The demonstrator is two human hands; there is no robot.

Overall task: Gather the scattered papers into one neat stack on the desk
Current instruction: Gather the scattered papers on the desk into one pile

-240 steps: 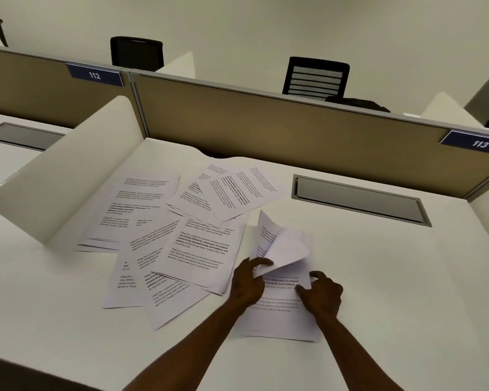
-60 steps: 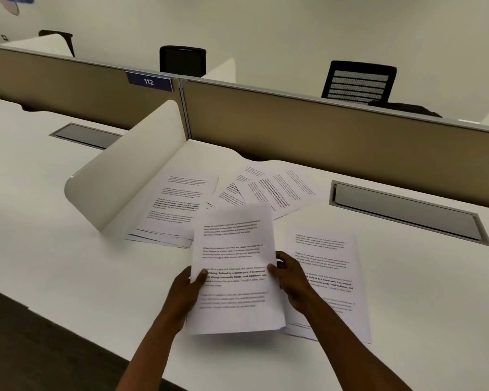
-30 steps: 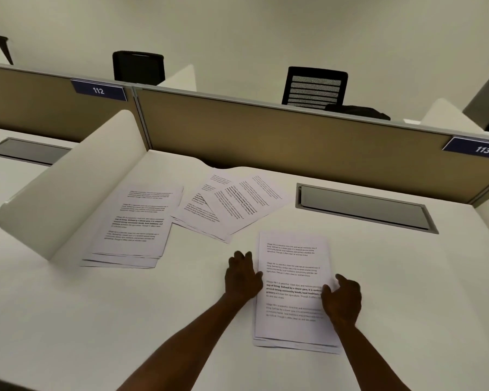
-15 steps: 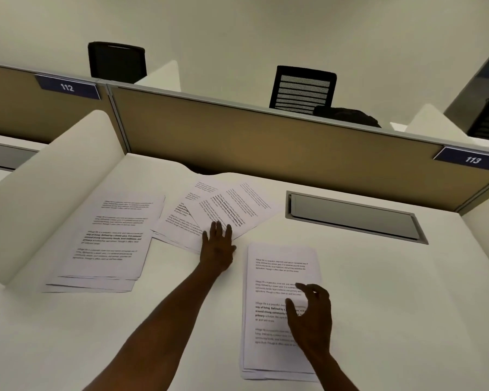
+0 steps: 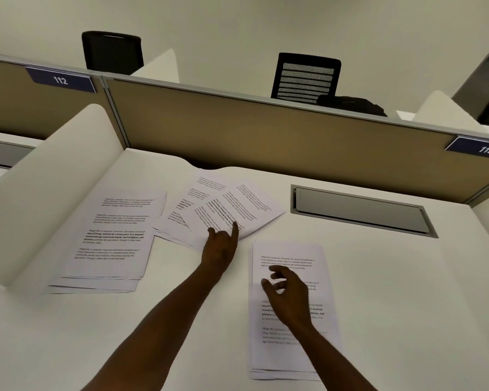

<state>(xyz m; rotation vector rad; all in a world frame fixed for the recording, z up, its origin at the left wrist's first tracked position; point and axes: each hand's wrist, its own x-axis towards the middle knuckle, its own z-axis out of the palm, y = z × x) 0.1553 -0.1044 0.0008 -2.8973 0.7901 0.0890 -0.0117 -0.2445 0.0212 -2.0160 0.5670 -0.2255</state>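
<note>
A squared stack of printed papers [image 5: 291, 255] lies on the white desk [image 5: 407, 292] at the near right. My right hand [image 5: 290, 299] hovers just over its middle, fingers loosely curled and holding nothing. A fan of loose printed sheets [image 5: 237, 207] lies at the middle back of the desk. My left hand [image 5: 222, 245] rests on the near edge of that fan, fingers curling onto the top sheet. A third pile of papers [image 5: 116, 235] lies at the left, beside the divider.
A curved white divider [image 5: 40, 198] walls the left side. A tan partition [image 5: 266, 136] with labels 112 and 113 runs along the back. A grey cable hatch [image 5: 362, 211] is set in the desk at the back right. Black chairs stand beyond.
Both hands set the gathered sheets on the right stack. My left hand then reached forward to the fanned sheets and now curls its fingers on them. My right hand lifted slightly.
</note>
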